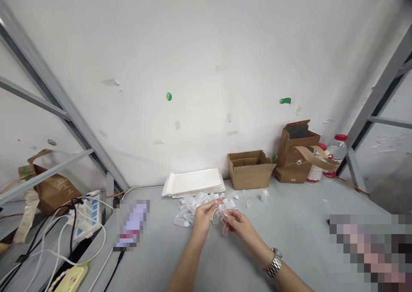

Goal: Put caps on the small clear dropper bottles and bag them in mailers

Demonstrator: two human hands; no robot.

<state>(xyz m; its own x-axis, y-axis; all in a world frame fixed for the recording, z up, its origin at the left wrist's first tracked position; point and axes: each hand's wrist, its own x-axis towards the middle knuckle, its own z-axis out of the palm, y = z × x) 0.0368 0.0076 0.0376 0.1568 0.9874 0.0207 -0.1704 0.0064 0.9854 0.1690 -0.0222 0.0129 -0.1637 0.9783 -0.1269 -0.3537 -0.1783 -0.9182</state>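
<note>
My left hand and my right hand meet over the front of a pile of small translucent plastic pieces. Between their fingertips is a clear plastic piece, pinched from both sides. Its exact kind is hard to make out, since the fingers cover part of it. Another translucent bit shows just under my right fingers, and I cannot tell whether it is held. A metal-link watch sits on my right wrist.
Behind the pile lie stacked white padded envelopes. An open cardboard box and a brown paper bag stand farther right, near a red-capped bottle. A small translucent piece lies apart. Cables and a power strip occupy the left.
</note>
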